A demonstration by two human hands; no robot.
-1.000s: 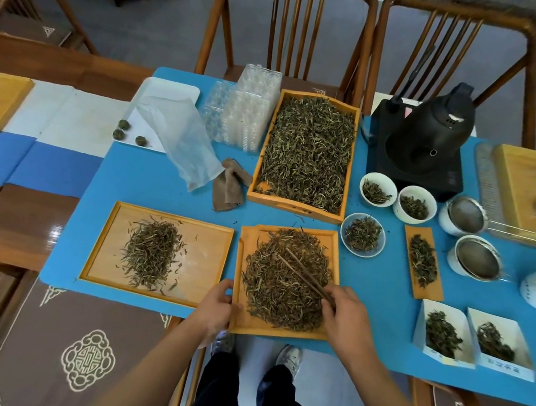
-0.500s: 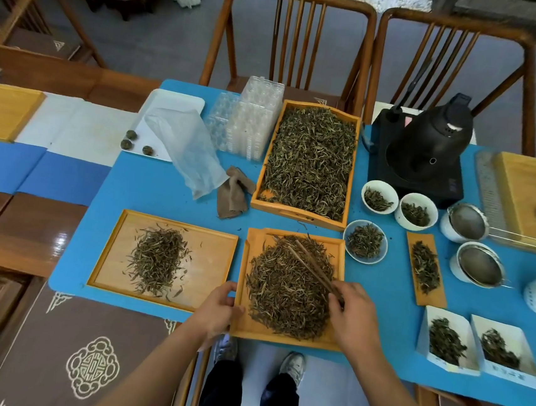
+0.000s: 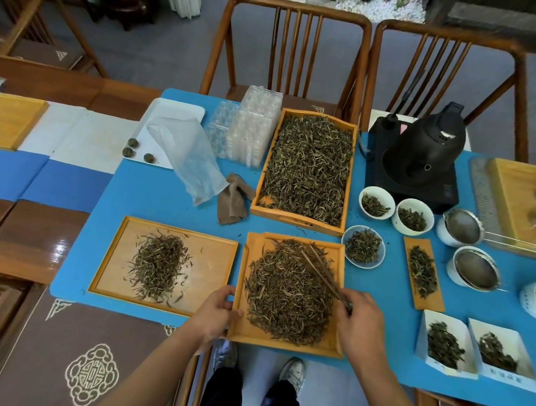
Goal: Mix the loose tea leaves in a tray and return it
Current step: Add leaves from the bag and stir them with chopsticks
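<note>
A small wooden tray sits at the near edge of the blue table, heaped with loose tea leaves. My left hand grips the tray's left rim. My right hand holds a pair of wooden tongs whose tips lie in the far part of the heap. A wider wooden tray to the left carries a smaller pile of tea.
A long tray of tea stands behind. Small bowls of tea, a narrow tea board, strainers and a black kettle on its base crowd the right. A plastic bag, brown cloth and clear moulds lie back left.
The camera view has shifted slightly. My right hand has drawn the tongs a little through the heap; my left hand stays on the tray's left rim.
</note>
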